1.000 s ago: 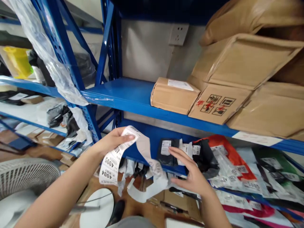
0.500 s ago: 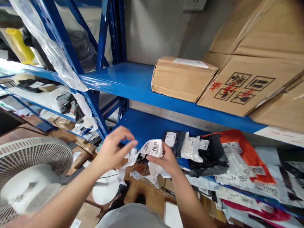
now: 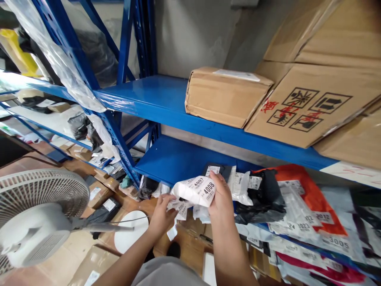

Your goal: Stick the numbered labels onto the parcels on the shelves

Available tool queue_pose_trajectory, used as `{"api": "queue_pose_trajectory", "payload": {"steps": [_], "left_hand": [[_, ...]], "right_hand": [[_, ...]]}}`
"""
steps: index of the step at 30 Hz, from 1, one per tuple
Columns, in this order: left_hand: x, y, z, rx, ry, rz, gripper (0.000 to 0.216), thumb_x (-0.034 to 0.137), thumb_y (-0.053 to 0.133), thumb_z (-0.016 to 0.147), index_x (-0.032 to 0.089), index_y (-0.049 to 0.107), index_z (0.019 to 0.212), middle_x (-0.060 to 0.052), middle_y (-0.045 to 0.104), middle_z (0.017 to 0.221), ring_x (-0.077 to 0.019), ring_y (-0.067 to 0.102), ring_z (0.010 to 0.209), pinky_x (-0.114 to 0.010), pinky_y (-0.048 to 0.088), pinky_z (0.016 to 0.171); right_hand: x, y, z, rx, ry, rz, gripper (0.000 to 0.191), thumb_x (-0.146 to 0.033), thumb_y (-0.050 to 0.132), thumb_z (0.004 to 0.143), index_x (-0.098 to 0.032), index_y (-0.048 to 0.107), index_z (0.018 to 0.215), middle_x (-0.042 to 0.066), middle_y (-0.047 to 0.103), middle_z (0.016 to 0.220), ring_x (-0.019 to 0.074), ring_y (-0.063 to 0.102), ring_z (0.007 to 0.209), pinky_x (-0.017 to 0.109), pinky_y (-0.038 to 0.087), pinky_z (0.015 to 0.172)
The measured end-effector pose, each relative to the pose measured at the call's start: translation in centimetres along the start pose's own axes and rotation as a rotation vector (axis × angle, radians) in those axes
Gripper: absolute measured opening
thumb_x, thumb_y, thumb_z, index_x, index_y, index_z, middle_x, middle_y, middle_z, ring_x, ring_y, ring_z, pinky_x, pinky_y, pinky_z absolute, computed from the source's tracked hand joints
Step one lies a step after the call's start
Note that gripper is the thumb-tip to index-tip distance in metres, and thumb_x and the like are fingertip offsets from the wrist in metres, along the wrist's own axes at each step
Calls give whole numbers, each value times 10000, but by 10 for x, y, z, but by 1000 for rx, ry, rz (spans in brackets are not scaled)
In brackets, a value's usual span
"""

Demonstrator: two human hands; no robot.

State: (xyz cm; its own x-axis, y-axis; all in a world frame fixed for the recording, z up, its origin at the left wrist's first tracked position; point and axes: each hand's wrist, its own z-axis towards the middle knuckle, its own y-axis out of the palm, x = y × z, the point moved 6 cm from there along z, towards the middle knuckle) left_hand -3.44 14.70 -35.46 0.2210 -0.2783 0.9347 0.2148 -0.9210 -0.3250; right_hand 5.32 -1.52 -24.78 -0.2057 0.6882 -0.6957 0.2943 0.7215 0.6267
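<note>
A strip of white printed labels (image 3: pixel 190 190) stretches between my hands, with "4007" and "4008" and barcodes readable on it. My right hand (image 3: pixel 222 198) is closed around its right end, thumb along the edge. At the left end, the fingers of my left hand (image 3: pixel 162 216) pinch the strip, and more label paper dangles below them. Just behind my right hand, on the lower blue shelf (image 3: pixel 169 159), lie a dark labelled parcel (image 3: pixel 212 170) and a white plastic-wrapped parcel (image 3: pixel 240 186).
Black (image 3: pixel 263 198) and orange (image 3: pixel 300 178) mailing bags pile up at right. Cardboard boxes (image 3: pixel 226 95) stand on the upper blue shelf (image 3: pixel 143 97). A white fan (image 3: pixel 44 222) is at left, its round base (image 3: pixel 131 238) on the floor beside boxes and parcels.
My left hand has come down and now pinches the label strip it was apart from before. The strip is more spread out, with "4008" now facing up.
</note>
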Motion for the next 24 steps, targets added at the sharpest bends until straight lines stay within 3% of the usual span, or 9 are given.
{"api": "queue_pose_trajectory", "payload": {"steps": [2, 4, 8, 10, 13, 17, 20, 22, 24], "left_hand": [[-13, 11, 8, -90, -66, -111, 228, 382, 641, 659, 207, 565, 784, -41, 581, 831, -232, 592, 831, -375, 490, 764], [-23, 20, 13, -82, -91, -133, 302, 474, 636, 668, 204, 517, 739, -38, 570, 823, -225, 578, 852, -348, 486, 756], [-33, 44, 20, -117, -152, -211, 557, 570, 690, 626, 202, 482, 989, -78, 569, 1051, -232, 533, 1037, -337, 437, 878], [-36, 58, 22, -240, -217, -263, 683, 591, 718, 585, 184, 479, 1079, -75, 613, 984, -222, 579, 946, -339, 446, 844], [-37, 66, 20, -488, -314, -318, 631, 580, 780, 492, 143, 611, 914, -50, 654, 783, -204, 609, 745, -335, 467, 741], [-38, 35, 15, -668, -357, -338, 455, 419, 880, 376, 145, 647, 655, -14, 652, 658, -169, 593, 647, -288, 456, 660], [-32, -9, 24, -582, -329, -367, 449, 462, 862, 438, 146, 624, 651, 20, 613, 596, -115, 543, 569, -231, 408, 568], [-17, -39, 34, -472, -289, -405, 474, 547, 801, 530, 162, 599, 718, 37, 609, 615, -87, 524, 541, -207, 391, 544], [9, -62, 43, -403, -248, -422, 464, 553, 768, 596, 169, 574, 769, 25, 637, 661, -83, 542, 545, -197, 402, 545]], "right_hand": [[3, -6, 5, 21, 6, 1, 487, -224, 826, 445, -232, 401, 683, -108, 553, 527, 106, 555, 487, 223, 445, 486], [6, -15, 11, 79, -2, 31, 478, -193, 810, 428, -232, 413, 691, -105, 576, 526, 109, 569, 488, 214, 447, 478], [9, -31, 23, 177, -6, 120, 359, -212, 761, 511, -217, 464, 713, -84, 623, 594, 105, 608, 530, 215, 486, 510], [6, -35, 27, 182, -13, 135, 296, -228, 733, 572, -213, 490, 740, -73, 638, 638, 110, 632, 579, 228, 511, 552], [-16, -47, 32, 218, -154, 143, 278, -231, 723, 604, -222, 466, 711, -82, 611, 625, 121, 634, 600, 256, 523, 581], [-64, -77, 33, 242, -508, 26, 331, -306, 749, 610, -226, 450, 728, -75, 612, 688, 120, 618, 638, 286, 523, 627], [-85, -103, 34, 215, -670, -230, 358, -464, 700, 669, -237, 430, 726, -85, 553, 620, 105, 546, 545, 273, 488, 566], [-86, -116, 36, 153, -659, -416, 361, -451, 756, 612, -234, 483, 707, -106, 448, 500, 89, 424, 422, 249, 411, 461], [-75, -113, 37, -21, -580, -711, 320, -362, 828, 516, -224, 591, 681, -96, 423, 457, 101, 392, 399, 268, 389, 433]]}}
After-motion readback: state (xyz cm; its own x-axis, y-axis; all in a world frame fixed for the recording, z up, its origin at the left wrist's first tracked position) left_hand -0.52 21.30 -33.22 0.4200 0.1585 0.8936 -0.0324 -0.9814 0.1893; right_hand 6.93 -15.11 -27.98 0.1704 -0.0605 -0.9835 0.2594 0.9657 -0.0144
